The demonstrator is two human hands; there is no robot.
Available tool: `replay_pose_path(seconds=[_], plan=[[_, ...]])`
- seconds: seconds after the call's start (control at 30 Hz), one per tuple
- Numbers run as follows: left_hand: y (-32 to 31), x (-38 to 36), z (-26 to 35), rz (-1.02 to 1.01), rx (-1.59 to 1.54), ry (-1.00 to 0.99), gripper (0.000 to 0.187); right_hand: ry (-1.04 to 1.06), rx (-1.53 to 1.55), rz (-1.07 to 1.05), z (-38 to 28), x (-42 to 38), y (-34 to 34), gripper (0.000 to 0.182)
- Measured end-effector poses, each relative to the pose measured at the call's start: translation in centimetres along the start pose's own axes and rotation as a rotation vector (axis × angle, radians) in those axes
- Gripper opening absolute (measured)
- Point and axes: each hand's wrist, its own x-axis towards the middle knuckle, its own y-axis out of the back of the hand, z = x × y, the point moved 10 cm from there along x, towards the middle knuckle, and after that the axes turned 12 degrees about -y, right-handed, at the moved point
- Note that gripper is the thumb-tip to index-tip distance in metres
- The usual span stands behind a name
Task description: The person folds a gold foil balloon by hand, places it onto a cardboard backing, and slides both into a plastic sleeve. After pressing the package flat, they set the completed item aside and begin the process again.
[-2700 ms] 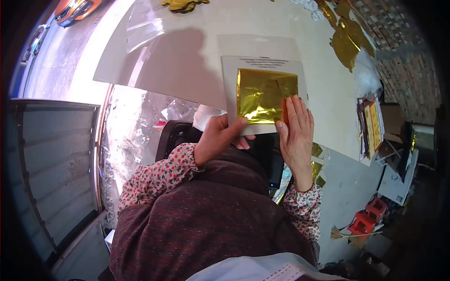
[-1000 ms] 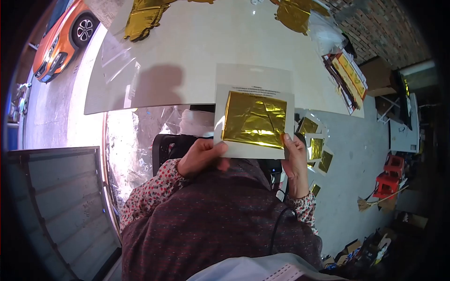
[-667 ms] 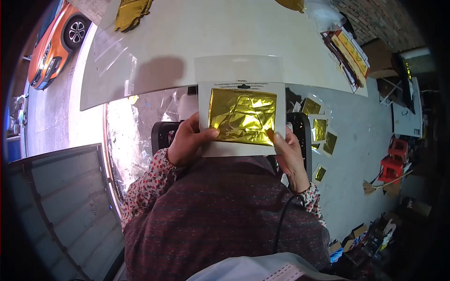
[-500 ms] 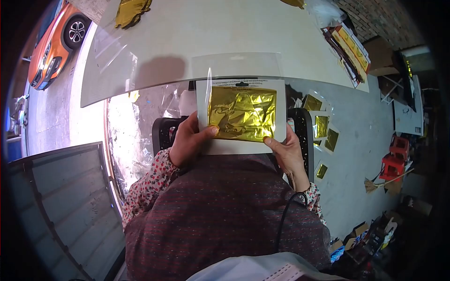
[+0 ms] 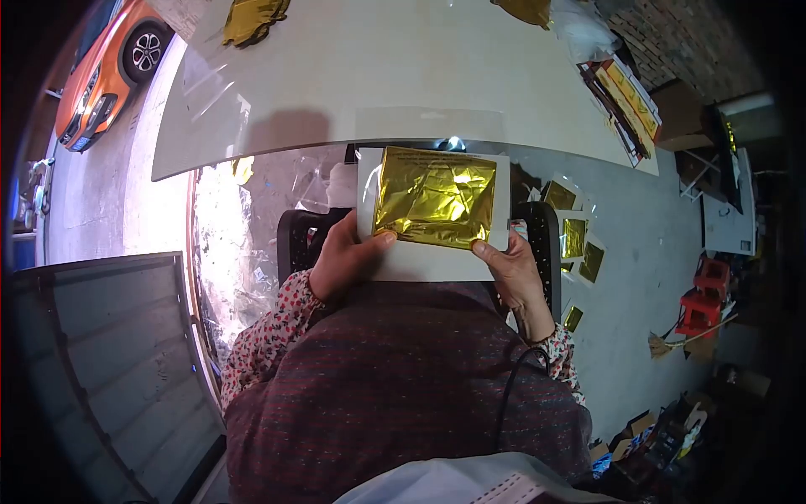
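A folded gold foil packet [image 5: 437,197] lies against a white card [image 5: 428,265] in front of my lap. My left hand [image 5: 348,256] grips the lower left of the card, its thumb on the foil's bottom left corner. At the lower right, my right hand [image 5: 514,273] holds the card the same way, thumb at the foil's bottom right corner. The fingers behind the card are hidden. A clear plastic sleeve [image 5: 430,124] extends beyond the card's top edge, over the table's near edge.
A pale table [image 5: 403,67] spans the front, with gold foil pieces [image 5: 254,18] and a stack of printed cards [image 5: 620,105] on it. Gold packets [image 5: 573,238] lie on the floor at right, near red stools [image 5: 703,294]. A metal panel [image 5: 117,361] stands left.
The foil packet has shifted up slightly on the card and now covers the hang hole and part of the printed text. Both hands keep their hold. The view has shifted slightly.
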Motion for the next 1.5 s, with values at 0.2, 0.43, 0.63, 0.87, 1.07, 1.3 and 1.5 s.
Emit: replay_pose_path(seconds=[0.2, 0.43, 0.63, 0.87, 1.07, 1.3, 1.5], plan=[[0.1, 0.1, 0.7, 0.042, -0.103, -0.019, 0.042, -0.002, 0.033, -0.078, -1.8, -0.4, -0.2, 0.037], [1.1, -0.1, 1.2, 0.042, -0.025, -0.065, 0.036, 0.040, 0.024, -0.036, -1.9, 0.1, 0.8, 0.026], [1.4, 0.6, 1.2, 0.096, -0.389, -0.023, 0.025, 0.062, -0.039, 0.077, -2.1, 0.3, 1.1, 0.016], [0.8, 0.1, -0.8, 0.049, -0.391, 0.040, 0.029, 0.187, -0.238, 0.340, -2.7, -1.1, 1.7, 0.021], [0.6, -1.7, -1.1, 0.129, -0.422, 0.129, 0.031, 0.132, -0.032, 0.171, -0.9, -1.3, 1.7, 0.020], [-0.1, -2.4, -0.5, -0.011, -0.332, 0.050, 0.033, 0.074, -0.095, 0.117, -0.6, -2.1, 1.1, 0.023], [-0.8, -2.1, 0.9, -0.073, -0.097, -0.050, 0.046, 0.132, -0.092, 0.223, -0.9, -2.0, 1.3, 0.021]])
